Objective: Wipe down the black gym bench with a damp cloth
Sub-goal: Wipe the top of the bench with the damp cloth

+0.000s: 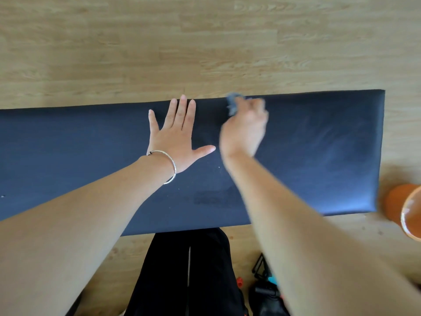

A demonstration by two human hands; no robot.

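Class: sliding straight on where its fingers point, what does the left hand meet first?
The left hand would cross the far edge of the bench; beyond looks free, just floor below.

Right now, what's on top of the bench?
The left hand lies flat on the bench, fingers spread. The right hand, blurred, grips a grey-blue cloth at the far edge. A darker patch sits near the front edge. Surface under hands and forearms is hidden.

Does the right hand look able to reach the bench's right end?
Probably yes: the right hand holds the cloth at the far edge of the bench, and nothing lies on the surface between.
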